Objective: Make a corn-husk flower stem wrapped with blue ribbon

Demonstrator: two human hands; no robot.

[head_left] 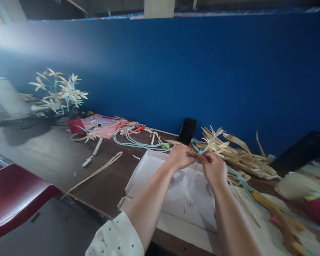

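The left hand [180,156] and the right hand [214,168] meet above the shallow white cardboard tray [149,167] on the dark tabletop [50,153]. Both sets of fingertips are closed tight on the base of a small pale flower of dried leaf strips [212,143] — a light-blue ribbon strip [195,145] loops out from the same spot. Just behind lies a heap of tan dried leaves [245,156], and a black phone [188,131] leans on the blue wall [202,71].
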